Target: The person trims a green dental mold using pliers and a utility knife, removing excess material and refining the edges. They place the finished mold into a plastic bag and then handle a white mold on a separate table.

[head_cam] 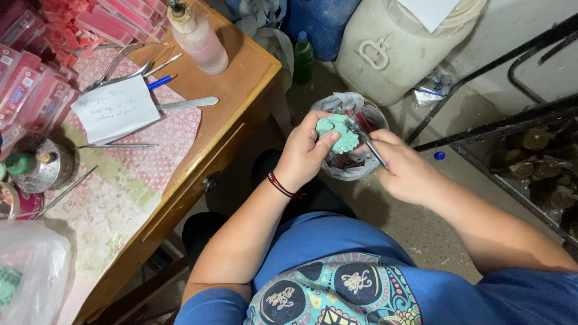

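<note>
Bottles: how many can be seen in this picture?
2. A pink bottle stands on the wooden table; a green bottle stands on the floor beside the white jug. Others may be hidden.

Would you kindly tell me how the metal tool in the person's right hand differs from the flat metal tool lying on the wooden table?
The held metal tool is gripped by the right hand and slants against the green cast that the left hand holds; the flat metal tool lies untouched, nearly level, on the wooden table. The held one hangs over a lined bin; the other rests beside a paper note. Both are slim and silver-coloured.
</note>
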